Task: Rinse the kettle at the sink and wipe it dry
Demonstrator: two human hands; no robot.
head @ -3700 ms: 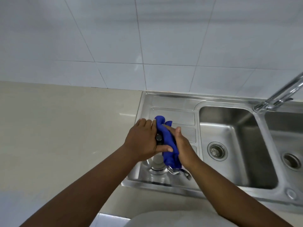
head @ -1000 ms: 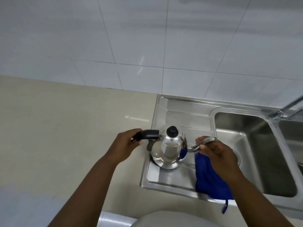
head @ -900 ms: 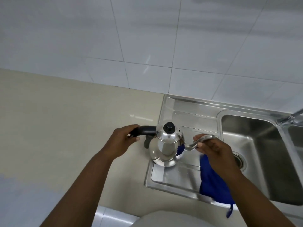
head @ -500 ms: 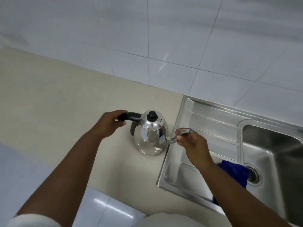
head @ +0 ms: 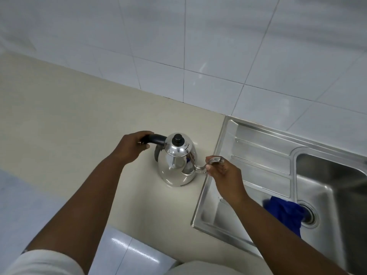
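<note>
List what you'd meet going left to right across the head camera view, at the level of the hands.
Left hand on the black handle → kettle on the counter → right hand on the spout → sink drainboard → sink basin.

The kettle [head: 177, 163] is a small, mirror-bright steel gooseneck — rounded body, domed lid with a black knob [head: 178, 139], black handle [head: 155, 139] on its left, thin curved spout [head: 206, 165] on its right. It stands upright on the beige countertop [head: 59, 120], just left of the steel sink [head: 264, 155] and its ridged drainboard. The blue cloth [head: 284, 214] lies crumpled at the basin's edge — partly over the drain, well apart from the kettle.
</note>
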